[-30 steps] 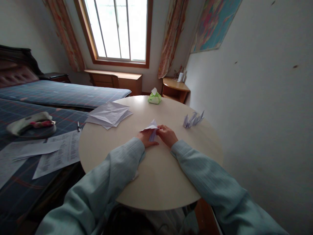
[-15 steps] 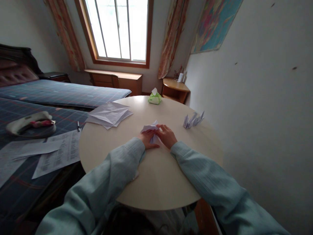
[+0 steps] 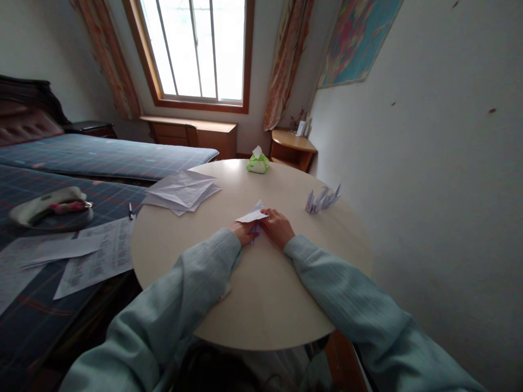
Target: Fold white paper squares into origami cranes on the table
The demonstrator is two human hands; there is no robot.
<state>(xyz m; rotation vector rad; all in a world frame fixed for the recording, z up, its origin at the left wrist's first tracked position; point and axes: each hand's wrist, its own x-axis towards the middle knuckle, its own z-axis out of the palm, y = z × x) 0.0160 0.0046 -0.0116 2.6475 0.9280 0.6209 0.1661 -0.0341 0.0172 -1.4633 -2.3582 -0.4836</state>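
Observation:
A partly folded sheet of white paper point(image 3: 251, 216) is between my hands over the middle of the round table point(image 3: 261, 305). My left hand point(image 3: 244, 233) grips it from the left and below, with a paper flap covering most of the fingers. On the right side, my right hand point(image 3: 278, 227) pinches the edge of the paper with bent fingers. A pointed piece of the paper sticks up behind the flap, and another bit shows beneath the left hand.
Several folded paper figures point(image 3: 322, 200) stand at the table's right. Creased paper sheets point(image 3: 183, 190) lie at the left edge. A green tissue pack point(image 3: 257, 161) sits at the far side. Printed pages point(image 3: 98, 250), a pen point(image 3: 131, 210) and a white bag point(image 3: 51, 209) are on the bed.
The upper paper flap has come down flatter over my left fingers. My left thumb, stretched out before, is now drawn in against the paper. My right hand has barely moved.

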